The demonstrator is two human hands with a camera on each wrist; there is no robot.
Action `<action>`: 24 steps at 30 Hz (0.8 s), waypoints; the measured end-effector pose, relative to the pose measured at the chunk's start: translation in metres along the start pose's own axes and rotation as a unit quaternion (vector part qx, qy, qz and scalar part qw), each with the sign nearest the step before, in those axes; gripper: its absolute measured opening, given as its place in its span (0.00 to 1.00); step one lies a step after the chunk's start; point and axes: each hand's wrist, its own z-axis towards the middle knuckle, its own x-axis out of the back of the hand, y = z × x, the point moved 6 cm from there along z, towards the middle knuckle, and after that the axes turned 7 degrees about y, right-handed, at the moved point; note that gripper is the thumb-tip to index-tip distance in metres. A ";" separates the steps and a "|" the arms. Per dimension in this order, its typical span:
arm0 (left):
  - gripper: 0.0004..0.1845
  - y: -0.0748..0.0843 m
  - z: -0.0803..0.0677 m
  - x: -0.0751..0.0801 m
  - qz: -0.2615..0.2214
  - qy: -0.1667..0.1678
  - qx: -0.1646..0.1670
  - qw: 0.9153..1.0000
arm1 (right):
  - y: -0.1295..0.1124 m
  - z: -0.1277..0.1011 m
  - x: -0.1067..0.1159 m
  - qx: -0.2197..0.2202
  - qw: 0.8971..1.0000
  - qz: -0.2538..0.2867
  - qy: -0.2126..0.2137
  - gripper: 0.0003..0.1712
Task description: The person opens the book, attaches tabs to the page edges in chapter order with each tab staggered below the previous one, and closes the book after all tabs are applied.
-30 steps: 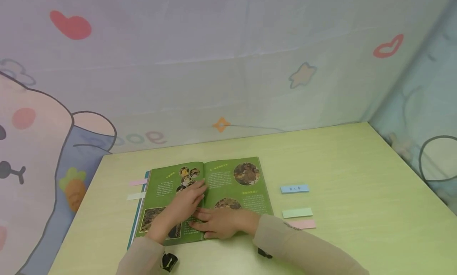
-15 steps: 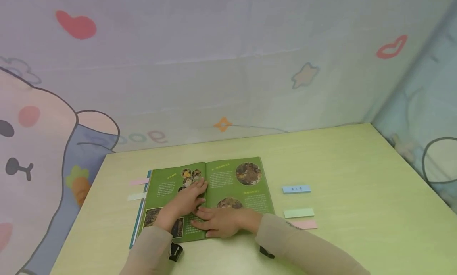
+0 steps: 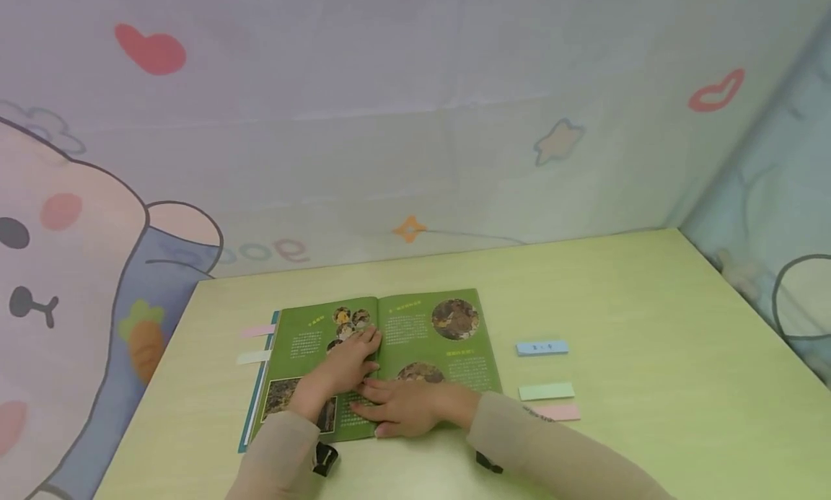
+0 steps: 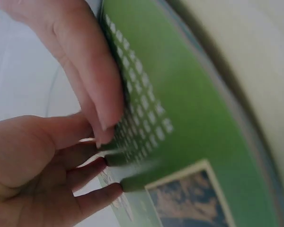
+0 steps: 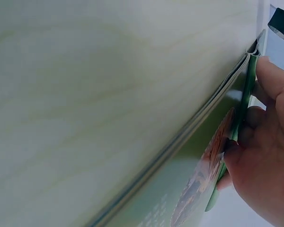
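An open green book (image 3: pixel 448 341) with round photos lies on the pale green table (image 3: pixel 649 319). My left hand (image 3: pixel 347 361) lies flat on the left page beside the spine, fingers straight and pointing away from me. My right hand (image 3: pixel 399 406) rests flat across the lower spine, its fingers pointing left just below the left hand. In the left wrist view, fingers (image 4: pixel 92 187) press on the printed green page (image 4: pixel 180 104). The right wrist view shows the right hand (image 5: pixel 270 161) against the book's edge (image 5: pixel 180 142).
Right of the book lie three paper strips: blue (image 3: pixel 542 348), green (image 3: pixel 547 391) and pink (image 3: pixel 562 412). A pink tab (image 3: pixel 258 331) and a white tab (image 3: pixel 253 356) stick out from the book's left side. A cartoon-printed cloth wall (image 3: pixel 415 125) closes the back and right.
Both hands stay pressed on the open book in the same places. Only the head view has shifted slightly.
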 end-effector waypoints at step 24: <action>0.29 -0.013 0.036 0.014 0.062 0.037 0.009 0.997 | 0.003 0.003 0.009 -0.053 0.995 -0.054 0.062 0.36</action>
